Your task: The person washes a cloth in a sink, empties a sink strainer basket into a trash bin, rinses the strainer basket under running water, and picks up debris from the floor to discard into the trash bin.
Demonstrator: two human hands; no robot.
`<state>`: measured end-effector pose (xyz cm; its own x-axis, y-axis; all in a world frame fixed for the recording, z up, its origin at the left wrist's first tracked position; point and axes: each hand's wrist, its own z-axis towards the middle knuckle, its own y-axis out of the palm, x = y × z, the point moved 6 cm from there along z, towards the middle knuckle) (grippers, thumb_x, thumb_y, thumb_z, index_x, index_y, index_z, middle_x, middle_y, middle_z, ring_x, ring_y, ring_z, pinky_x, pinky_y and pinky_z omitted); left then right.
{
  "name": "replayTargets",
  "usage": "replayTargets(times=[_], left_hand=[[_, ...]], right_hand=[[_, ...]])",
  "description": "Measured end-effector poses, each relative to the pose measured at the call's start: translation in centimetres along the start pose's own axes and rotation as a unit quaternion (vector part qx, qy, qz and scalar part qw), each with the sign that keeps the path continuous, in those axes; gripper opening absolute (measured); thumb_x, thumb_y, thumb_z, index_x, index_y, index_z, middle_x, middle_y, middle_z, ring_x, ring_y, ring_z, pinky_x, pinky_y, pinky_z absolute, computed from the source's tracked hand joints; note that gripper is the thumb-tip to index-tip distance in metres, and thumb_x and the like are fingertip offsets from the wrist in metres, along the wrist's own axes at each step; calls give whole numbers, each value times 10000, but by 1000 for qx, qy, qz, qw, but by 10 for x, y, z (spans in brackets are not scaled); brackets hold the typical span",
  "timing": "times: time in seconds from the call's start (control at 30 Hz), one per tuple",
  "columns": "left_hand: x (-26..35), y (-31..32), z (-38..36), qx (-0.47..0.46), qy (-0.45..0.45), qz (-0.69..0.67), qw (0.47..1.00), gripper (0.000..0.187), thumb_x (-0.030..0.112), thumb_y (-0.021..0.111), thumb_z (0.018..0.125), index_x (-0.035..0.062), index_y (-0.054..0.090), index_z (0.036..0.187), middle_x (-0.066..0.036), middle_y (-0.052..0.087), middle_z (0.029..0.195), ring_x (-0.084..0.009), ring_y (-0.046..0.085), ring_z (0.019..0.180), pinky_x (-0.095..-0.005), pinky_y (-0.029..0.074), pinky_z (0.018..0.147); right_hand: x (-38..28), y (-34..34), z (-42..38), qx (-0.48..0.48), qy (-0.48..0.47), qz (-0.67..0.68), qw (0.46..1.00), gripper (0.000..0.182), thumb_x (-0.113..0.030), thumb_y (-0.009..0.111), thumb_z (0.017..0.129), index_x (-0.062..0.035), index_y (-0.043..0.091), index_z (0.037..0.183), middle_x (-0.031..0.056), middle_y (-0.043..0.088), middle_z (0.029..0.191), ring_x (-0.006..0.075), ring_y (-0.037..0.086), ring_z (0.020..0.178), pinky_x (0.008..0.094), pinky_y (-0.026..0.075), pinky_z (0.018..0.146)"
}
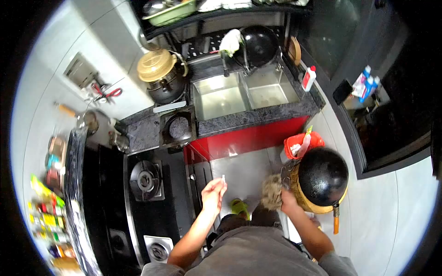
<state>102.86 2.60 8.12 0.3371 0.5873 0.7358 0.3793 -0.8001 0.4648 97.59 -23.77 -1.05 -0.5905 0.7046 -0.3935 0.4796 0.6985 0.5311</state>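
My left hand (214, 194) is raised in front of my body, beside the stove, with thumb and fingers pinched together. A small white piece (223, 178) sticks up from its fingertips, too small to identify. Lower right of centre, my right hand (288, 202) is closed on a shaggy grey-brown rag (272, 192), which hangs to the left of the fingers. Close to that hand, a black wok (323, 176) with an orange-tipped handle rests upside down on a yellowish round base. Part of the rag is hidden behind the hand.
A two-basin sink (221, 97) lies ahead in the dark counter. Left is a stove with a burner (146, 180). A black pot (166, 87) with a yellow steamer stands at the corner. A red-rimmed bin (294, 147) is on the floor, right. Bottles and packets (48, 221) line the left shelf.
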Motion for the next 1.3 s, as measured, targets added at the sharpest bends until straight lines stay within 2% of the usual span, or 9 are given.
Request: replayTargets(times=[0.5,0.7,0.8,0.93,1.0,1.03,1.13,1.23,1.3], left_hand=[[6,211,266,-135,-58,175,973,122,-1,588,807,-19,588,928,-82,608,855,-160,592,769,-271,496,711],[-15,285,376,-247,-31,240,938,96,12,597,815,-18,575,903,-70,595,818,-149,560,728,-276,471,664],[-38,308,433,-278,-4,285,918,87,-5,588,816,-8,580,902,-75,594,810,-155,552,711,-276,462,649],[-102,324,537,-247,17,337,908,174,84,612,817,-25,586,950,-99,597,806,-168,547,705,-301,462,652],[-123,329,590,-172,155,686,690,385,245,628,802,-21,565,1074,-138,616,854,-227,574,738,-368,476,689],[-152,316,624,-177,150,684,692,385,245,628,802,-21,565,1074,-138,616,854,-227,574,738,-368,476,689],[-216,304,673,-134,317,854,389,605,339,621,772,11,444,1250,-218,580,1015,-315,577,851,-419,466,758],[-190,366,610,-109,428,791,423,553,324,573,806,64,426,1272,-268,287,1341,-420,261,1239,-518,321,934],[-204,377,606,-228,271,816,458,549,335,552,816,58,413,1269,-248,321,1321,-417,291,1221,-502,332,924]], right_hand=[[-328,119,253,47,-249,-58,966,407,-219,573,824,-37,500,1180,98,600,968,208,589,811,316,478,709],[-386,90,444,265,-318,-461,785,358,-187,565,834,-27,536,1153,107,620,961,147,593,810,277,476,710],[-411,98,454,246,-243,-447,825,387,-249,594,812,-45,552,1138,163,637,900,221,627,760,296,496,705],[-416,71,509,284,-326,-662,612,499,-290,547,822,-66,434,1253,237,437,1226,369,469,1081,442,398,902],[-402,62,526,353,-311,-733,491,540,-288,523,827,-72,375,1299,236,336,1330,417,374,1178,496,339,959],[-402,55,539,419,-277,-699,509,570,-276,517,813,-117,334,1329,228,308,1351,415,371,1166,486,305,978],[-402,68,537,379,-193,-690,585,554,-203,463,829,-121,290,1349,218,281,1362,436,322,1187,503,278,991],[-396,50,558,245,-184,-704,641,460,-145,411,864,-71,329,1310,212,322,1327,434,334,1191,517,327,959],[-388,34,580,217,-219,-696,649,423,-147,407,868,-62,371,1280,207,362,1303,409,394,1162,504,368,932]])
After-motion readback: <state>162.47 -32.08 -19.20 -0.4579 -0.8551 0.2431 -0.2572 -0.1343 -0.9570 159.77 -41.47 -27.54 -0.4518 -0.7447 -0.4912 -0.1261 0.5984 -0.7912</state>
